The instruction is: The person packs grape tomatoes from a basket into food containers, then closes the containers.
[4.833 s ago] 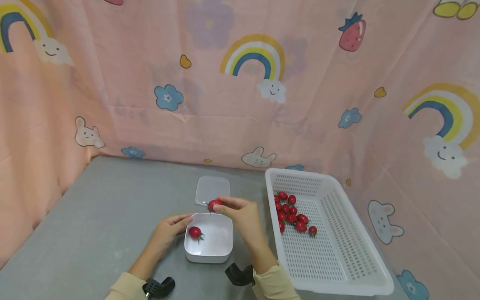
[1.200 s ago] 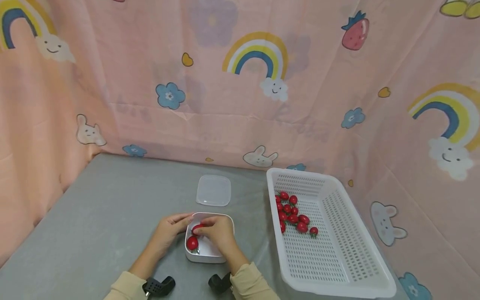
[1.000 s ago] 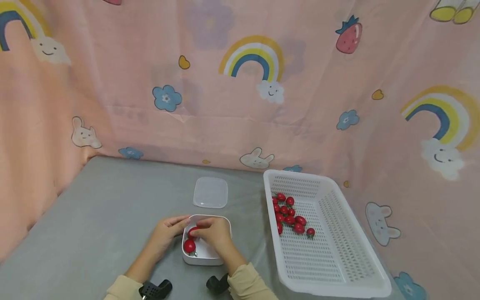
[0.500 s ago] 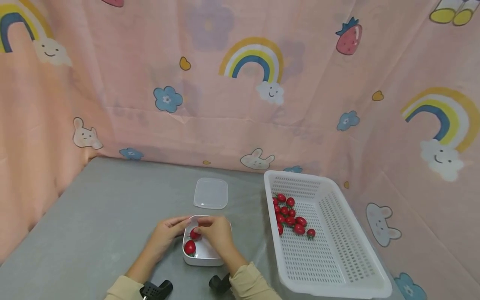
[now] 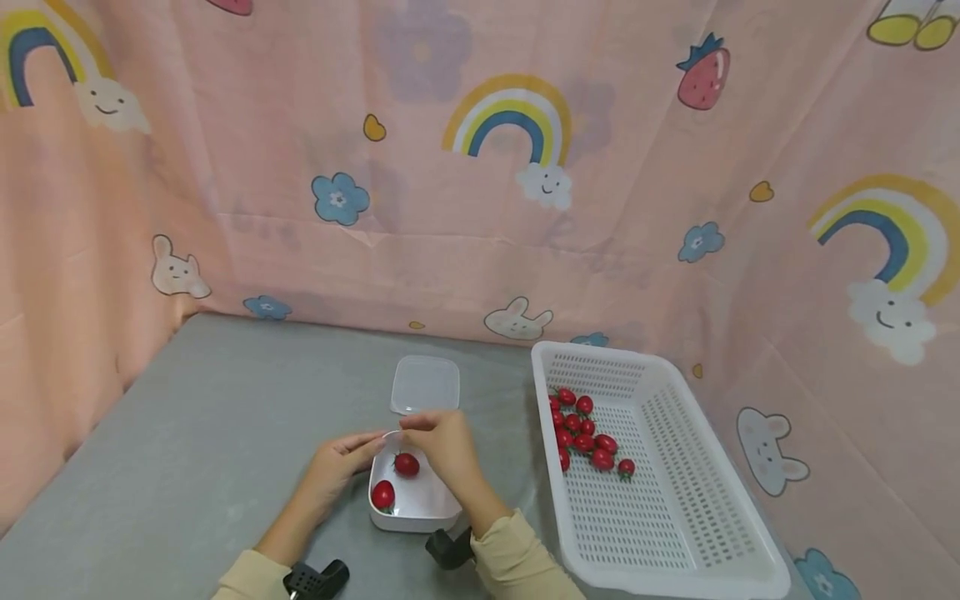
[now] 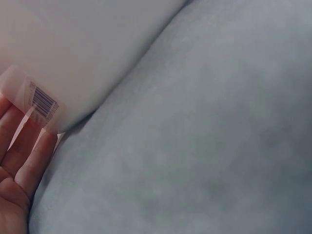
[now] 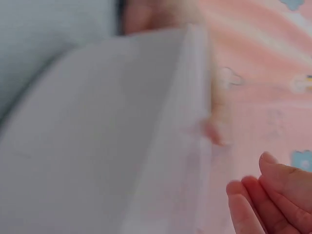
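Note:
A white square box (image 5: 427, 500) stands on the table with two small red tomatoes inside. One tomato (image 5: 407, 465) lies toward the back, the other tomato (image 5: 382, 496) at the front left. My left hand (image 5: 333, 471) rests against the outside of the box's back left corner; in the left wrist view its fairly straight fingers (image 6: 41, 156) touch the wall by a barcode label. Above the box's back edge is my right hand (image 5: 446, 450), holding nothing. The right wrist view shows its thumb apart from its loosely bent fingers (image 7: 263, 204).
A clear square lid (image 5: 425, 383) lies behind the box. To the right, a large white perforated basket (image 5: 720, 500) holds several red tomatoes (image 5: 583, 442) along its left side. A pink patterned cloth (image 5: 420, 267) hangs behind the grey table (image 5: 247, 400).
My right hand brought a tomato down into the box, let go of it and has lifted back toward the rear edge. The first tomato has shifted to the front left. My left hand stayed put.

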{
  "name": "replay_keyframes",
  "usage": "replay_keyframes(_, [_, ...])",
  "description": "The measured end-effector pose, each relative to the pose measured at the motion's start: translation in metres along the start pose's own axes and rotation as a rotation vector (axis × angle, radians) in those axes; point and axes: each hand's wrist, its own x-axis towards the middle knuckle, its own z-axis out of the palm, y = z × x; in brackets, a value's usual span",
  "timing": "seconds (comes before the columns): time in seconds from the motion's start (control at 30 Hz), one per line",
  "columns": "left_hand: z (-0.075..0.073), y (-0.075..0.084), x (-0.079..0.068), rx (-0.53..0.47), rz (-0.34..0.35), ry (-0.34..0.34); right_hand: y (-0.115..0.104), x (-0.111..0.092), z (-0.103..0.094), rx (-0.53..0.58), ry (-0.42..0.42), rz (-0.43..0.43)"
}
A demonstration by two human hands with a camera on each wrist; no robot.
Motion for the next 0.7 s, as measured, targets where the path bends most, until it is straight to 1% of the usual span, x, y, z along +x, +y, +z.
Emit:
replay_keyframes(0.17, [0.000, 0.000, 0.000, 0.007, 0.008, -0.007, -0.022, 0.007, -0.016, 0.046, 0.022, -0.014])
replay_keyframes(0.3, [0.000, 0.001, 0.000, 0.011, 0.004, -0.004, -0.041, 0.013, -0.029, 0.104, 0.042, -0.050])
replay_keyframes(0.43, [0.001, 0.001, -0.001, 0.023, 0.003, 0.001, -0.057, 0.019, -0.044, 0.130, 0.074, -0.100])
replay_keyframes(0.53, [0.001, 0.001, -0.001, 0.025, -0.001, 0.003, -0.065, 0.024, -0.055, 0.119, 0.100, -0.111])
replay_keyframes(0.7, [0.001, 0.000, 0.000, 0.011, -0.002, -0.002, -0.069, 0.032, -0.075, 0.067, 0.125, -0.066])
